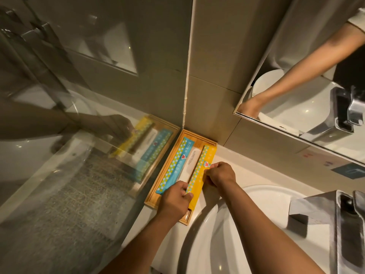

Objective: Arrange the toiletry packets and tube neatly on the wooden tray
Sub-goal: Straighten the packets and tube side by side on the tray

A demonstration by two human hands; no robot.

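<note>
A wooden tray sits on the white counter in the corner against the tiled wall. On it lie a blue packet at the left, a white tube in the middle and a yellow packet at the right. My left hand pinches the near end of the yellow packet. My right hand grips the same packet's right edge around its middle. The tube's near end is hidden behind my left hand.
A white sink basin lies right of the tray, with a chrome tap at the far right. A glass shower panel stands at the left and reflects the tray. A mirror hangs on the wall at the upper right.
</note>
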